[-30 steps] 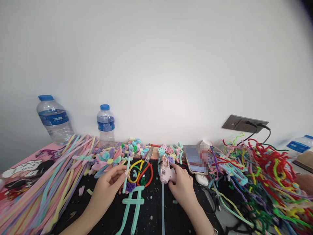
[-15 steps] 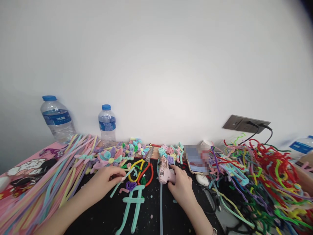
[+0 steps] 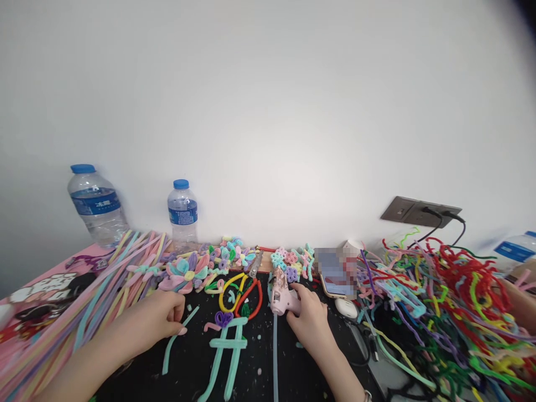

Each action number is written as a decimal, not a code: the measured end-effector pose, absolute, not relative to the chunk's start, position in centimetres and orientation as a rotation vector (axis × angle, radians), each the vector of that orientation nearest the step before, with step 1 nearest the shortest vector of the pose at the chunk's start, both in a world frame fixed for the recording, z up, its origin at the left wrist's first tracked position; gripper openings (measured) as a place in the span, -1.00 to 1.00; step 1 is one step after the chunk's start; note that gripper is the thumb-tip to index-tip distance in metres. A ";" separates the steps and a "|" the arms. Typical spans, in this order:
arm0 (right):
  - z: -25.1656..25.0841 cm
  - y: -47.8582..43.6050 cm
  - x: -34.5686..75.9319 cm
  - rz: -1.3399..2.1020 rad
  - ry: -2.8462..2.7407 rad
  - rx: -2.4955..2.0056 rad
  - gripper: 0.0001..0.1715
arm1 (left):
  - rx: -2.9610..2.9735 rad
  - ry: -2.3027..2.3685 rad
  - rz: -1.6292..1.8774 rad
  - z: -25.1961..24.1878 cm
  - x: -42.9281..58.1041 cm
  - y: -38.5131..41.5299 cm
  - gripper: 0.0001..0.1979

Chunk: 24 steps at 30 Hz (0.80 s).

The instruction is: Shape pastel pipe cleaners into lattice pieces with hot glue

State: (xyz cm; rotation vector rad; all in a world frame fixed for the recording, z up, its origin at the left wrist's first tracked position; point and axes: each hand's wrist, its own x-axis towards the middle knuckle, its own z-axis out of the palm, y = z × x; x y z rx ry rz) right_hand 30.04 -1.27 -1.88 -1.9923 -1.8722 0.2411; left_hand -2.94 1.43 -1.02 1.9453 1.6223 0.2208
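My left hand point(image 3: 161, 318) is closed, with thumb and fingertips pinching a short mint pipe cleaner point(image 3: 168, 354) low over the black mat point(image 3: 138, 377). My right hand point(image 3: 312, 315) is wrapped round the handle of a pale pink glue gun point(image 3: 280, 300), which lies nose toward the wall. A long translucent glue stick point(image 3: 275, 357) juts from its rear. Between my hands, a ladder-like frame of mint pipe cleaners point(image 3: 228, 343) rests on the mat. Just beyond it are a purple pipe-cleaner flower point(image 3: 224, 319) and scissors with yellow and red handles point(image 3: 248, 301).
Finished pipe-cleaner flowers point(image 3: 188, 273) line the wall side. Long pastel pipe cleaners point(image 3: 96, 318) cover the left; a tangled colourful heap point(image 3: 452, 312) fills the right, near another person's hand point(image 3: 517, 304). A phone point(image 3: 338, 276), white case point(image 3: 346, 308) and two bottles point(image 3: 182, 215) stand around.
My left hand has moved left and toward me, away from the scissors, carrying the mint pipe cleaner with it. My right hand and the glue gun have hardly moved.
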 end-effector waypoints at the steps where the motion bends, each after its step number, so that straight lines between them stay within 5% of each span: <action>1: -1.9 -1.3 30.0 0.243 -1.873 -1.993 -0.38 | 1.949 1.635 0.225 -0.8 -2.8 1.4 -0.81; 18: -1.5 -1.4 30.0 0.286 -1.804 -1.790 -0.38 | 2.024 1.313 0.435 0.6 1.5 0.0 -0.87; 24: -0.8 -1.7 29.7 0.556 -1.707 -1.490 -0.50 | 1.808 1.271 0.618 0.4 1.8 0.2 -0.88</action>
